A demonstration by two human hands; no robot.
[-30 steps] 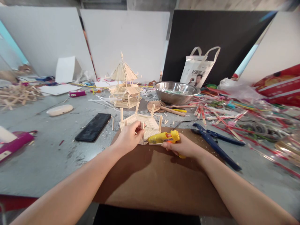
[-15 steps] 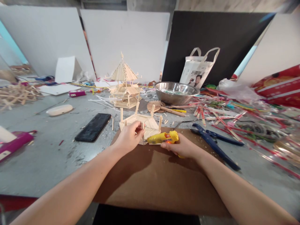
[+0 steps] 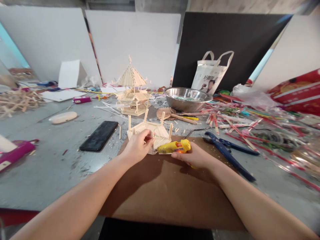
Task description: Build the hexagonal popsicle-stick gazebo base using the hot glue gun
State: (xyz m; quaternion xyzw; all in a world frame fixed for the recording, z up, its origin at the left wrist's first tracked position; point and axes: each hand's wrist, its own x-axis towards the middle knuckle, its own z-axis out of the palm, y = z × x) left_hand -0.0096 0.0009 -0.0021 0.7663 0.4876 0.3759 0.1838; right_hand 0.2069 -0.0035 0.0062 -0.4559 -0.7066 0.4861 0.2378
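Observation:
A low wooden-stick model [image 3: 162, 132], many-sided with several upright posts, sits at the far end of a brown board [image 3: 160, 196]. My left hand [image 3: 139, 144] is closed at its near left side, thumb and forefinger pinching a short upright wooden stick [image 3: 152, 133]. Wrapped in my right hand [image 3: 196, 156] is a yellow hot glue gun [image 3: 172, 147], its nozzle pointing left at the model's near edge, close to my left fingertips. A small red-orange light glows on the gun. My left hand hides part of the model, including where the stick meets it.
Behind stands a tiered stick pagoda [image 3: 132, 88]; a metal bowl [image 3: 188, 104] is right of it. Blue-handled pliers [image 3: 228, 156] lie on the right beside red-and-white strips [image 3: 240, 125]. A black phone [image 3: 99, 136] and a purple glue gun [image 3: 18, 151] lie left.

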